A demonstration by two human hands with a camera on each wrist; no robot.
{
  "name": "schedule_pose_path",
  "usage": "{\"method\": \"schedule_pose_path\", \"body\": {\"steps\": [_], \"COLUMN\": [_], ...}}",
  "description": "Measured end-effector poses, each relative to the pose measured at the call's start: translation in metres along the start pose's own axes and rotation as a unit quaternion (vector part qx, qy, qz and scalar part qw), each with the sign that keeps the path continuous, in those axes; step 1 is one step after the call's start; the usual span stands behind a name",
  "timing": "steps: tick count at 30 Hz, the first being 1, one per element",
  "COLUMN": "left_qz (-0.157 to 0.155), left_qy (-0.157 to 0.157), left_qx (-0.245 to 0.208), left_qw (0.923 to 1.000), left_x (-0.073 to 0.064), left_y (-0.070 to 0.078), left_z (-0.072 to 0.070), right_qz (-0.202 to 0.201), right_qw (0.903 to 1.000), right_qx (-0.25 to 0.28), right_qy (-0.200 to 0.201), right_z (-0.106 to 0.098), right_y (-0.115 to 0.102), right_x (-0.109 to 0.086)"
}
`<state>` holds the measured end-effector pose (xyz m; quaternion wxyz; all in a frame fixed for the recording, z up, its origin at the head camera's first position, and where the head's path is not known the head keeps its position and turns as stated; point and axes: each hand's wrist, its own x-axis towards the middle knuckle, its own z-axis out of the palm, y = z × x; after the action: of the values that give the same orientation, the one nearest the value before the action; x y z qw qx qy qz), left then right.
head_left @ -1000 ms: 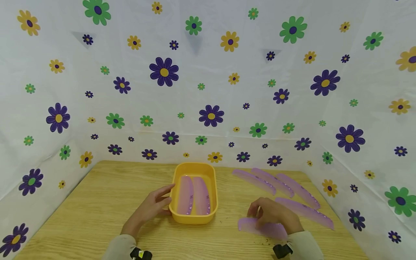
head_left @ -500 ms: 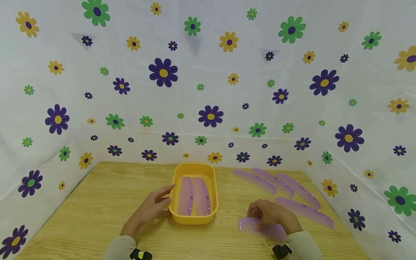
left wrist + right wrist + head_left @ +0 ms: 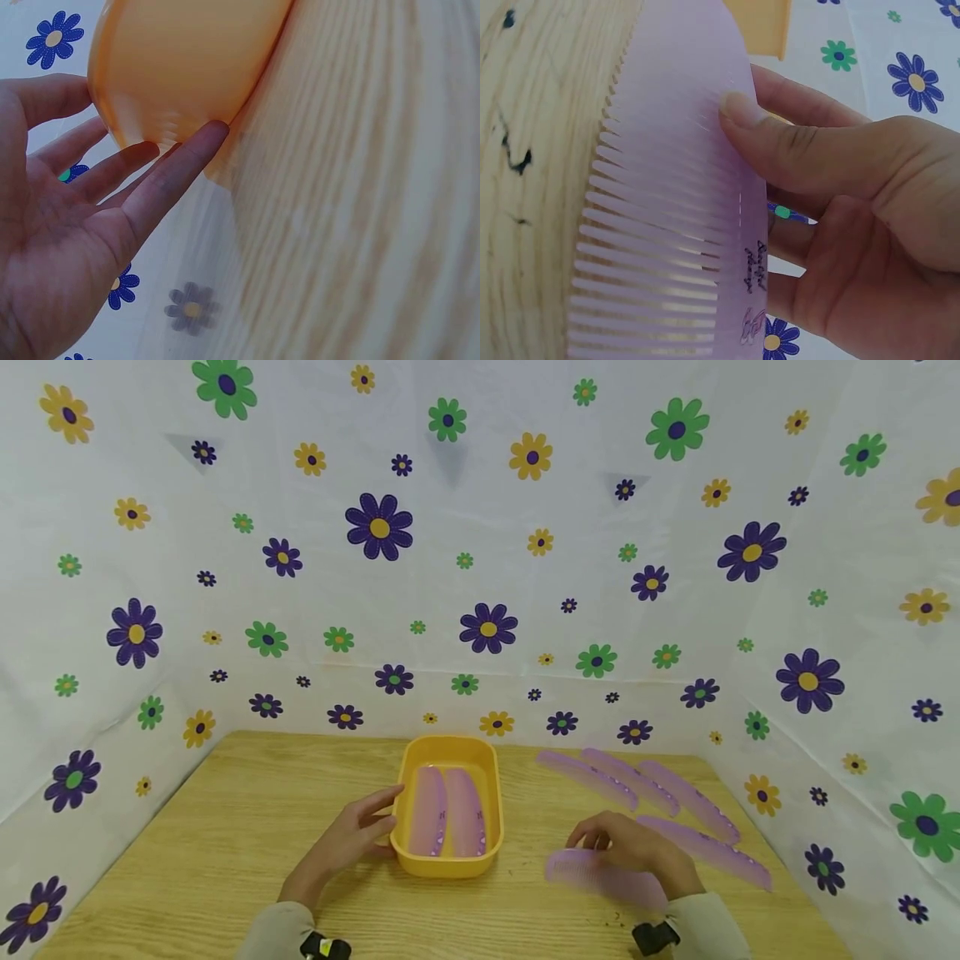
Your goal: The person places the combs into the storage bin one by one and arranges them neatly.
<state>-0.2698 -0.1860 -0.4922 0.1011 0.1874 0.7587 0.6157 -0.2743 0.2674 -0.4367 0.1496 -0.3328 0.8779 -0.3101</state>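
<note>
A light purple comb is pinched in my right hand, thumb on its near face and fingers behind its spine. Its teeth point at the wooden tabletop in the right wrist view. My left hand rests against the left side of a yellow tray, and its fingertips touch the outer wall in the left wrist view. Inside the tray, a left comb and a right comb lie side by side, both purple. Right of the tray, several more purple combs lie slanted on the table.
The wooden table is enclosed at the back and sides by a white flowered cloth. Small dark specks mark the tabletop near the right hand.
My right hand has raised the comb slightly from where it was against the table, and the comb is a little blurred now. The left hand and the tray stay put.
</note>
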Motion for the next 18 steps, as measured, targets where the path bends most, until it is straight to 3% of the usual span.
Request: {"method": "schedule_pose_path", "body": {"steps": [7,14,18], "left_qz": [-0.004,-0.004,-0.007], "left_qy": [0.002,0.001,0.001], "left_qx": [0.001,-0.008,-0.006], "left_qw": [1.0,1.0,1.0], "left_x": [-0.0011,-0.0007,0.0005], "left_y": [-0.0011,-0.0013,-0.0002], "left_z": [0.0001,0.001,0.0006], "right_qz": [-0.001,-0.039,-0.032], "right_qw": [1.0,0.9977,0.9968], "right_qx": [0.002,-0.037,-0.041], "right_qy": [0.008,0.042,0.06], "right_z": [-0.0005,-0.0027,-0.0049], "right_y": [-0.0026,-0.0063,-0.0097], "right_x": [0.0042,0.0078,0.01]}}
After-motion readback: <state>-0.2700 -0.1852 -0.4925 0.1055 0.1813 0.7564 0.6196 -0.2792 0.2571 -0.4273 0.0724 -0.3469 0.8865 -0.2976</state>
